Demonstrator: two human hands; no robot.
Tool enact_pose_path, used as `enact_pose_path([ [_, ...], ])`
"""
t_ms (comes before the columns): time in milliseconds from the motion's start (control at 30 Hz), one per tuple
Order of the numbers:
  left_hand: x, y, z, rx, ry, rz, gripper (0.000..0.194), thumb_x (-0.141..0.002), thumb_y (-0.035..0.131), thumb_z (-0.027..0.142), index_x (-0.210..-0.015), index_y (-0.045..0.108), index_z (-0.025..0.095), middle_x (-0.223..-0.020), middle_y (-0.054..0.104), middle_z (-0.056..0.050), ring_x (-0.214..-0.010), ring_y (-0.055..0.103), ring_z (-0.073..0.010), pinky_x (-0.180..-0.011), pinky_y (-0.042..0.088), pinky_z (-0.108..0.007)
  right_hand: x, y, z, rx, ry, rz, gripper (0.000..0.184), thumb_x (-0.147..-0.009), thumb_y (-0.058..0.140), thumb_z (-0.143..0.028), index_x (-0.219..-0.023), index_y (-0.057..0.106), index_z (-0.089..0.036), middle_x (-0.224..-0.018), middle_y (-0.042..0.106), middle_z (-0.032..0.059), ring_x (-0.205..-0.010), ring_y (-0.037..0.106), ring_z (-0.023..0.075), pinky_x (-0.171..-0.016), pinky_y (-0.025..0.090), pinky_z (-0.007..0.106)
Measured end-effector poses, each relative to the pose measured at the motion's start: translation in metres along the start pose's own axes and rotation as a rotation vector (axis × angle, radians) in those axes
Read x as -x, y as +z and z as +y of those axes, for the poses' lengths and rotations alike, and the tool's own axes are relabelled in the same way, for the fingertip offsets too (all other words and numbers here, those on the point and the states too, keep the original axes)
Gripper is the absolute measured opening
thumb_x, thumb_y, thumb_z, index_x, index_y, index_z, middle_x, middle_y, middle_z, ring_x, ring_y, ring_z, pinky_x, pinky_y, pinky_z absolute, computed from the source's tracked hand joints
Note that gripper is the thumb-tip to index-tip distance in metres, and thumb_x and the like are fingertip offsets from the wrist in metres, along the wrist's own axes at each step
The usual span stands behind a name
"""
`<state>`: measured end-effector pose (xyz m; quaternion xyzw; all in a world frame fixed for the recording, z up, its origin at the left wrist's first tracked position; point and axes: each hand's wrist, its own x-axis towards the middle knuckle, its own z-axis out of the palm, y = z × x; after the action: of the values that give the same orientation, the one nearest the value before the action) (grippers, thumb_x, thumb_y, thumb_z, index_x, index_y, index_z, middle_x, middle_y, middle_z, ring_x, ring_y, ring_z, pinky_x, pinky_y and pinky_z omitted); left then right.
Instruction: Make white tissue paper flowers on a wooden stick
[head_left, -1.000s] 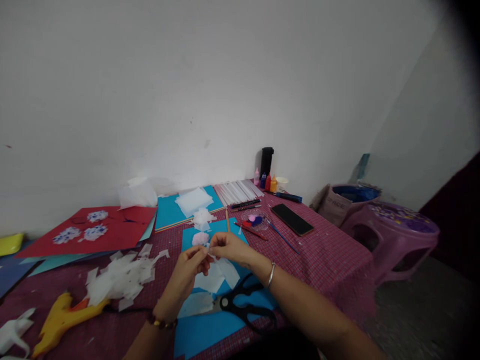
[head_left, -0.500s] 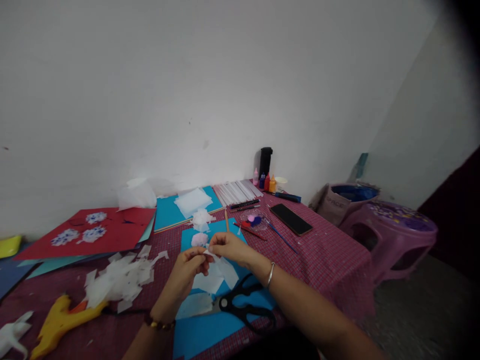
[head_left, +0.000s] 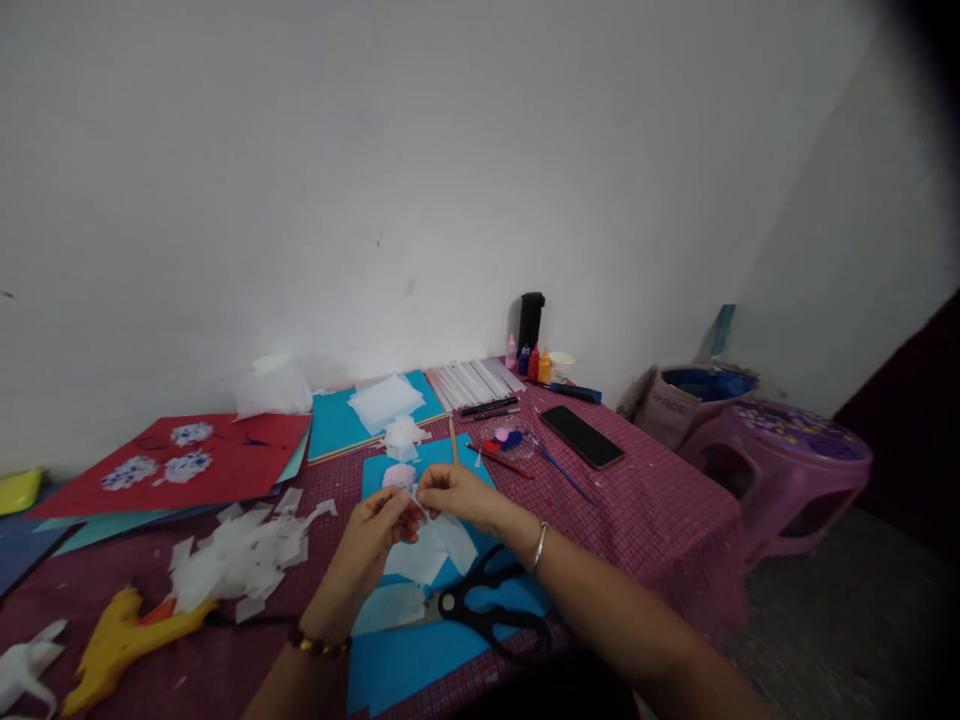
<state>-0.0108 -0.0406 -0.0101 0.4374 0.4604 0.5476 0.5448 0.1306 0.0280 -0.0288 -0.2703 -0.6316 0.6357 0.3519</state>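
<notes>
My left hand [head_left: 381,522] and my right hand [head_left: 455,492] meet above a blue sheet of paper [head_left: 420,665]. Both pinch a small piece of white tissue paper, mostly hidden by the fingers. Larger white tissue pieces [head_left: 420,558] lie on the blue sheet beneath my hands. Just beyond the fingers sits a pale pink crumpled paper puff [head_left: 399,476]. Black-handled scissors [head_left: 487,603] rest nearer to me, their blades partly over another tissue piece [head_left: 390,607].
A heap of tissue scraps [head_left: 244,555] and a yellow glue gun [head_left: 124,645] lie left. Red paper [head_left: 262,458] bears flower shapes. To the right are a phone [head_left: 581,436], a paintbrush [head_left: 562,472] and a paint palette [head_left: 506,440]. A pink stool [head_left: 780,470] stands beyond the table.
My left hand has shifted and turned slightly upward, with its fingertips closer to the right hand's. My right hand stays nearly in place.
</notes>
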Motion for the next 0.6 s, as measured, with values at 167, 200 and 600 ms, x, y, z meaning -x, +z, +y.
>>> enact_pose_path([
  [167, -0.003, 0.001, -0.005, -0.079, 0.085, -0.050, 0.013, -0.064, 0.071, 0.021, -0.064, 0.060, 0.015, -0.059, 0.060, 0.001, -0.056, 0.053, -0.0107, -0.056, 0.041, -0.022, -0.001, 0.001, 0.000, -0.020, 0.028, 0.055, 0.005, -0.069, 0.056, -0.012, -0.066, 0.053, -0.015, -0.056, 0.052, -0.0053, -0.049, 0.046, 0.0061, -0.048, 0.035, 0.018],
  [200, -0.004, 0.000, -0.008, -0.103, 0.096, -0.034, 0.013, -0.064, 0.071, 0.020, -0.063, 0.059, 0.016, -0.057, 0.059, 0.002, -0.056, 0.052, -0.0104, -0.056, 0.041, -0.022, -0.001, 0.002, 0.000, -0.024, 0.034, 0.051, 0.006, -0.068, 0.057, -0.012, -0.066, 0.053, -0.015, -0.055, 0.052, -0.0054, -0.049, 0.047, 0.0062, -0.048, 0.036, 0.018],
  [600, -0.010, -0.006, -0.014, -0.413, 0.134, 0.139, 0.024, -0.072, 0.064, 0.033, -0.059, 0.051, 0.018, -0.048, 0.048, 0.007, -0.042, 0.044, -0.0086, -0.042, 0.035, -0.020, -0.002, -0.002, 0.000, -0.099, 0.112, -0.004, 0.019, -0.065, 0.068, -0.030, -0.072, 0.062, -0.013, -0.063, 0.060, -0.0020, -0.052, 0.054, 0.0078, -0.053, 0.045, 0.021],
])
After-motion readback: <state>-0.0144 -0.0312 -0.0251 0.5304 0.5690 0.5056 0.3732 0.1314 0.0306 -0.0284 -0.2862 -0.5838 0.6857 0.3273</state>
